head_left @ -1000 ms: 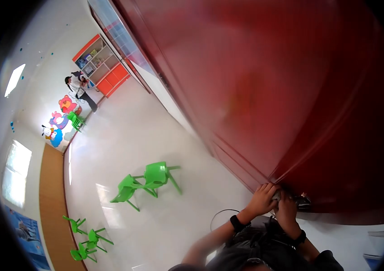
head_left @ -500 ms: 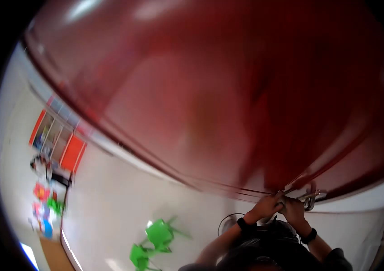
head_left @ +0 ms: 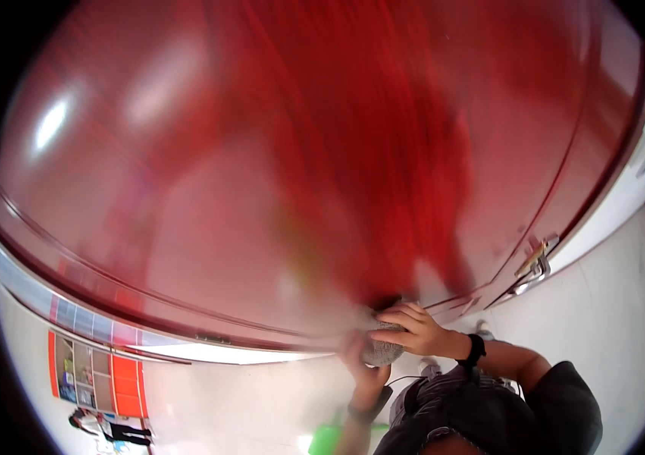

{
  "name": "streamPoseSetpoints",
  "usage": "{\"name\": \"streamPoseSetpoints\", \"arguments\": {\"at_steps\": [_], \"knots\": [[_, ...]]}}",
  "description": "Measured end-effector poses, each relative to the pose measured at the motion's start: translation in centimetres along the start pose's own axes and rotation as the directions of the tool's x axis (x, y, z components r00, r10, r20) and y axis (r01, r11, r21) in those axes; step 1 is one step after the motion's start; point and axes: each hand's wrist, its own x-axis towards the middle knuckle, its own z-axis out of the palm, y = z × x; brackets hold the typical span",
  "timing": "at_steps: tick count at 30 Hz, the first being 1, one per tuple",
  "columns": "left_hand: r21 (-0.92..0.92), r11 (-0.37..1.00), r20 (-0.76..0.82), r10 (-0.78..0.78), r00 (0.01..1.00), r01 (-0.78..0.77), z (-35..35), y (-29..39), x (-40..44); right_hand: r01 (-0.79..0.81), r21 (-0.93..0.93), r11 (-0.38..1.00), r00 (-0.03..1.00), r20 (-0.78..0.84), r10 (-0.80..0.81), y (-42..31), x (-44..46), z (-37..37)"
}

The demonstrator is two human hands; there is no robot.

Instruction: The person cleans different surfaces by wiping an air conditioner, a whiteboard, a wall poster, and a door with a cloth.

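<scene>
A bunched grey cloth [head_left: 383,350] is held between my two hands, close to the lower part of a glossy red door [head_left: 209,250]. My right hand [head_left: 419,331] lies over the cloth's upper side, fingers curled across it. On the other side, my left hand [head_left: 364,371] grips it from the left and looks slightly blurred. To the right of both hands, apart from them, a metal door handle [head_left: 536,262] sticks out near the door's edge. Red reflections blur the door's surface.
A green chair [head_left: 326,440] shows at the bottom, partly cut off. Far left stands an orange-edged shelf unit [head_left: 91,371], with a person [head_left: 110,428] below it in view. Pale floor [head_left: 247,394] spreads around my feet.
My hands have moved left, from beside the door handle to a spot farther along the door. The grey cloth now shows between them. The view has turned, and the chairs have shifted downward.
</scene>
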Motion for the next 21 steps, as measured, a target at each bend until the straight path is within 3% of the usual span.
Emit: {"name": "streamPoseSetpoints", "arguments": {"at_steps": [1, 4, 7, 9, 10, 15, 19, 21], "knots": [[0.077, 0.988, -0.004, 0.135, 0.991, -0.135, -0.6, -0.1, 0.0, 0.064, -0.012, 0.998, 0.994, -0.085, -0.065, -0.8, 1.4, -0.6], [0.363, 0.901, -0.142, 0.304, 0.942, -0.236, -1.3, 2.2, 3.6, 0.134, -0.174, 0.976, 0.947, -0.268, -0.178, -2.1, 5.3, -0.9], [0.120, 0.992, -0.019, -0.047, 0.999, 0.049, -0.9, 4.5, 6.6, 0.040, -0.346, 0.937, 0.866, -0.456, -0.206, -2.7, 9.3, -1.7], [-0.022, 0.999, -0.004, -0.045, 0.999, 0.045, 1.6, 4.4, 6.8, -0.049, -0.398, 0.916, 0.781, -0.586, -0.213, -1.8, 10.0, -2.9], [-0.125, 0.992, -0.014, -0.003, 1.000, 0.001, 2.6, 4.2, 7.1, -0.066, -0.407, 0.911, 0.813, -0.551, -0.188, -1.8, 10.0, -3.6], [-0.271, 0.961, -0.051, 0.039, 0.998, -0.052, 7.2, 6.5, 8.7, -0.194, -0.453, 0.870, 0.900, -0.435, -0.026, -1.6, 8.0, -7.4], [-0.096, 0.943, -0.171, 0.300, 0.939, -0.318, 10.8, 8.6, 10.0, -0.319, -0.617, 0.720, 0.874, -0.485, -0.028, -0.5, 6.0, -12.0], [-0.095, 0.914, -0.082, 0.388, 0.918, -0.395, 12.9, 10.4, 10.9, -0.451, -0.609, 0.652, 0.821, -0.570, 0.036, -0.4, 5.3, -14.6]]}}
